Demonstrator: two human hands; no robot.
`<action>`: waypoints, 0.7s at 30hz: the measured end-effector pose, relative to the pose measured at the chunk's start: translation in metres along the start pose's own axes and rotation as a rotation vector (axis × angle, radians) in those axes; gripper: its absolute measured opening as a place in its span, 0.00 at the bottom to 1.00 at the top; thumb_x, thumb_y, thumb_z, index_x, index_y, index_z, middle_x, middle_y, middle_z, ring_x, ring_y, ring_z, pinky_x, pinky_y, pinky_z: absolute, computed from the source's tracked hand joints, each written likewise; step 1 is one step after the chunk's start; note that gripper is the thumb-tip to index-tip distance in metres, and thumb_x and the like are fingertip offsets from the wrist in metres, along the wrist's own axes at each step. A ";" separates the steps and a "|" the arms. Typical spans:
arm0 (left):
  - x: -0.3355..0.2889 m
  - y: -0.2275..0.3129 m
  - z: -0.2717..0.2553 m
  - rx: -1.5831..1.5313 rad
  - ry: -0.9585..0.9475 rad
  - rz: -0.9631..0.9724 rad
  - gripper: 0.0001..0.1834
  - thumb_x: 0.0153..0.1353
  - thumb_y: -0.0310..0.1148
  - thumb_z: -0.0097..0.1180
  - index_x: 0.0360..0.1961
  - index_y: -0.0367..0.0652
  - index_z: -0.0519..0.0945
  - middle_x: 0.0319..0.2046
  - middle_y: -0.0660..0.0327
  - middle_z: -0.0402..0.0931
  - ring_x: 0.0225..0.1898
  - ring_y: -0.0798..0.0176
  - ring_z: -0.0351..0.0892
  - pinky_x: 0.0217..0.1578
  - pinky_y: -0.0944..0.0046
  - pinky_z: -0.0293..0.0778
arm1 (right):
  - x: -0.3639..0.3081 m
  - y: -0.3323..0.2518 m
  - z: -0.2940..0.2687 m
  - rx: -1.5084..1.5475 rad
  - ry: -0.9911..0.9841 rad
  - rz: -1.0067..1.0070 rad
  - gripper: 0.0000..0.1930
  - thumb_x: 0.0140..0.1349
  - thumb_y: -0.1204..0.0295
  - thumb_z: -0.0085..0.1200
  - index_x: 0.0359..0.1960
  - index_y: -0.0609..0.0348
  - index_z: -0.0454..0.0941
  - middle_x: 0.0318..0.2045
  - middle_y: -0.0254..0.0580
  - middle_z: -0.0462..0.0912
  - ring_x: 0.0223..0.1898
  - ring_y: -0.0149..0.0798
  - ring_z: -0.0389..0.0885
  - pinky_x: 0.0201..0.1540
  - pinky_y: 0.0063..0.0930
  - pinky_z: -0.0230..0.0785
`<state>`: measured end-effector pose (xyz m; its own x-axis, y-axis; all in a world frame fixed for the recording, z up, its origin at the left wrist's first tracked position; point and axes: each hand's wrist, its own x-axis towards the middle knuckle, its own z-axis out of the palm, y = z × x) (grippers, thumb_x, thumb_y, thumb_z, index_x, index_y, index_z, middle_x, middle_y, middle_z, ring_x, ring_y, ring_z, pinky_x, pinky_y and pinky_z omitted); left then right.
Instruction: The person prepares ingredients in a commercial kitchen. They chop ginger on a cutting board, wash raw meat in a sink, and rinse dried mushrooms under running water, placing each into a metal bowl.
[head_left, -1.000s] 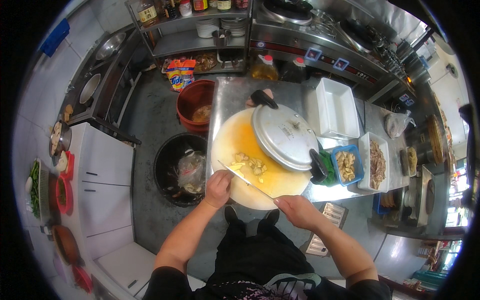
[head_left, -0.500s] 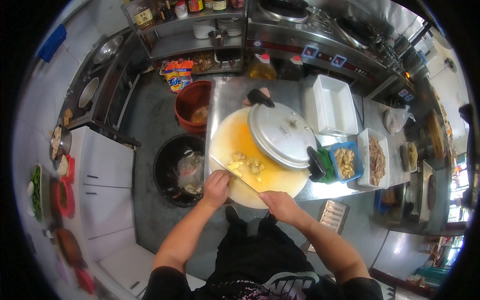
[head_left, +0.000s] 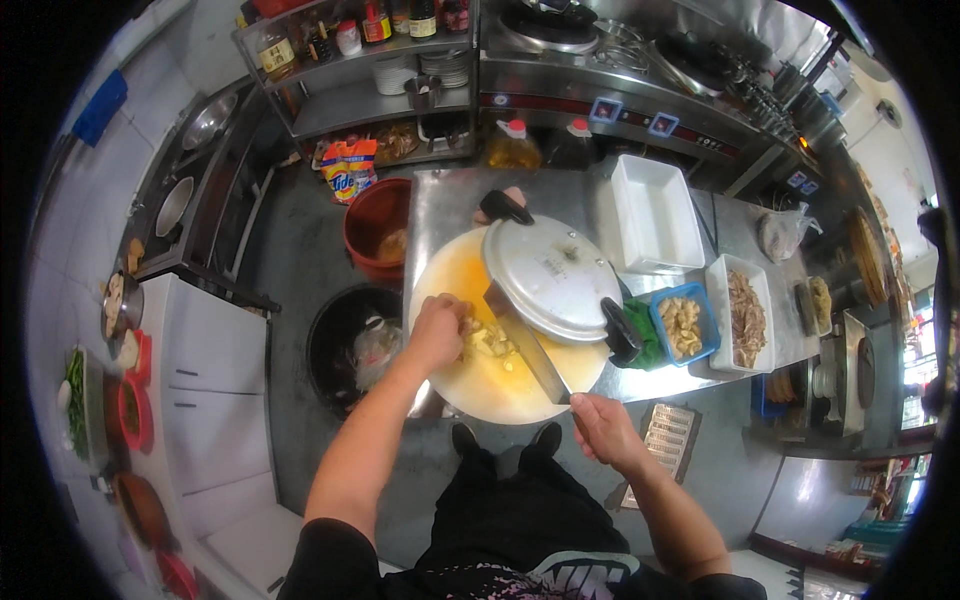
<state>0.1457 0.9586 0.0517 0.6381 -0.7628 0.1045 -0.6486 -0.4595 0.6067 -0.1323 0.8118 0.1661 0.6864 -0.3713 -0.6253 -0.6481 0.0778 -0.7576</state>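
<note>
Gripping one cleaver, one food pile

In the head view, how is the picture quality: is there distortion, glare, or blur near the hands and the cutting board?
Head view: strong fisheye bending, so the steel counter edges curve and a black rim frames the picture; soft glare on the round metal lid; even indoor light; the left hand, right hand, knife and yellow cutting board look fairly sharp, small detail lost.

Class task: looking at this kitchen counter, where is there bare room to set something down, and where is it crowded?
Free: the steel counter strip behind the round cutting board, and the patch between the empty white tray and the bagged item. Crowded: the board, under the pot lid, cleaver, food and left hand.
</note>
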 end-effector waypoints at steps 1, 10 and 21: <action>0.006 -0.001 -0.003 -0.031 -0.092 -0.022 0.17 0.54 0.19 0.57 0.47 0.37 0.84 0.46 0.47 0.79 0.50 0.43 0.76 0.53 0.54 0.74 | -0.001 0.001 0.000 0.029 0.008 -0.002 0.24 0.78 0.52 0.43 0.31 0.60 0.76 0.16 0.31 0.71 0.14 0.25 0.69 0.17 0.22 0.62; 0.015 -0.020 -0.019 -0.252 -0.047 -0.184 0.13 0.55 0.18 0.59 0.43 0.35 0.81 0.37 0.52 0.81 0.39 0.54 0.81 0.43 0.61 0.77 | -0.006 0.001 0.005 0.021 -0.049 0.054 0.23 0.77 0.52 0.43 0.32 0.57 0.75 0.17 0.30 0.71 0.14 0.24 0.69 0.16 0.22 0.62; -0.063 -0.018 -0.012 -0.160 0.451 0.024 0.13 0.49 0.20 0.66 0.37 0.41 0.82 0.40 0.57 0.80 0.44 0.52 0.78 0.46 0.57 0.76 | 0.026 0.007 0.023 -0.010 -0.120 0.239 0.25 0.76 0.50 0.44 0.26 0.56 0.72 0.15 0.31 0.71 0.10 0.26 0.68 0.10 0.23 0.57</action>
<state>0.1223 1.0209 0.0435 0.7633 -0.4824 0.4297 -0.6156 -0.3414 0.7103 -0.1114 0.8243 0.1396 0.5475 -0.2310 -0.8043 -0.7993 0.1402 -0.5843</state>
